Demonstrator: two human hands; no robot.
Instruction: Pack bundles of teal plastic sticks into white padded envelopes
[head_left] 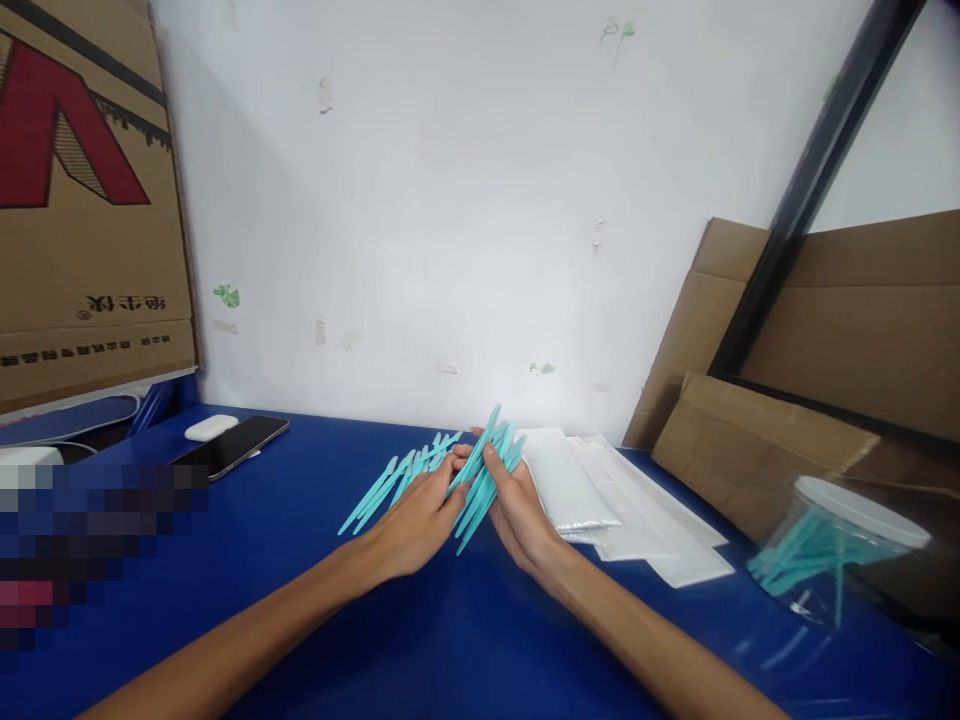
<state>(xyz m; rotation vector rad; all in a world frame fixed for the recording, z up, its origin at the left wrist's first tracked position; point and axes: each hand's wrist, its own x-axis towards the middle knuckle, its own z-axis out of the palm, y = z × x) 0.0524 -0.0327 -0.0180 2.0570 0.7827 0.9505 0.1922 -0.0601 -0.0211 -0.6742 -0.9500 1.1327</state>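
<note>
Both bare forearms reach forward and meet in the middle, the left hand (416, 520) lying palm down with its fingers (435, 484) stretched flat, the right hand (519, 512) turned inward with thumb and fingers curled closed.

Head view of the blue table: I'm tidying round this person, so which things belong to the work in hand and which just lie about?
In hand: slim teal plastic sticks, bunched in the right hand, fanned under the left hand; likely flat white plastic pouches; clear lidded jar of teal sticks.
Lying about: black smartphone; white oval case; brown cardboard boxes.
</note>
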